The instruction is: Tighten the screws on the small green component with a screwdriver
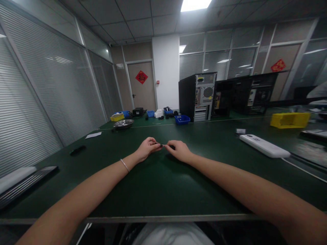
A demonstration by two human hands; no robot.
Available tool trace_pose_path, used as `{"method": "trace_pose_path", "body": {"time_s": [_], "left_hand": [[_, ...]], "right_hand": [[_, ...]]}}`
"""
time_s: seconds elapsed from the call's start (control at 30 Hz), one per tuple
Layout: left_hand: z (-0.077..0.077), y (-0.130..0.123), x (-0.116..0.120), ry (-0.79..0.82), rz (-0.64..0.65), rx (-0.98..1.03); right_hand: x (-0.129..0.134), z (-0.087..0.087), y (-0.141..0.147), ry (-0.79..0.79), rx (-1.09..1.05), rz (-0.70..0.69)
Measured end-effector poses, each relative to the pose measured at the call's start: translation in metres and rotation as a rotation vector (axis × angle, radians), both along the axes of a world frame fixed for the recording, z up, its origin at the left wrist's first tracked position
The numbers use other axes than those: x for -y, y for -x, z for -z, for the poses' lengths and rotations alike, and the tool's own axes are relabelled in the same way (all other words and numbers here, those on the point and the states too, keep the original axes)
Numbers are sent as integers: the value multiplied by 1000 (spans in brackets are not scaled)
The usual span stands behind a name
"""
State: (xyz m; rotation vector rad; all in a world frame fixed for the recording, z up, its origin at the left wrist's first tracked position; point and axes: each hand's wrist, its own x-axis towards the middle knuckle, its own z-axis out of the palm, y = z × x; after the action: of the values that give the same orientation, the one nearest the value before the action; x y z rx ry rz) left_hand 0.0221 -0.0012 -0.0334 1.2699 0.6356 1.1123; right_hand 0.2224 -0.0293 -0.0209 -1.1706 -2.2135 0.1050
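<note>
Over the middle of the green table [158, 190], my left hand [148, 149] pinches a small dark piece [161, 145], too small to name. A thin bracelet [124, 165] circles the left wrist. My right hand [178, 150] meets it from the other side, thumb and fingertips closed at the right end of that piece. Whether the right fingers grip the same piece or another tiny part cannot be made out.
A white power bank-like device [264, 145] with a cable lies right, near a yellow bin [290, 120]. Behind stand computer towers [204, 97], a blue bin [182, 119] and a metal dish [123, 124]. At left lie a dark object [78, 150] and white paper [93, 135].
</note>
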Motion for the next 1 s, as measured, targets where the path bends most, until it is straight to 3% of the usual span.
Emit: {"method": "trace_pose_path", "body": {"time_s": [0.2,0.7,1.0], "left_hand": [[2,2,-5,-2,-76,-54],[0,5,-2,-17,3,-78],[-1,1,-1,-126,-15,-269]], "right_hand": [[1,-1,0,9,-4,-10],[2,-2,0,20,-2,-34],[0,1,1,-15,19,-19]]}}
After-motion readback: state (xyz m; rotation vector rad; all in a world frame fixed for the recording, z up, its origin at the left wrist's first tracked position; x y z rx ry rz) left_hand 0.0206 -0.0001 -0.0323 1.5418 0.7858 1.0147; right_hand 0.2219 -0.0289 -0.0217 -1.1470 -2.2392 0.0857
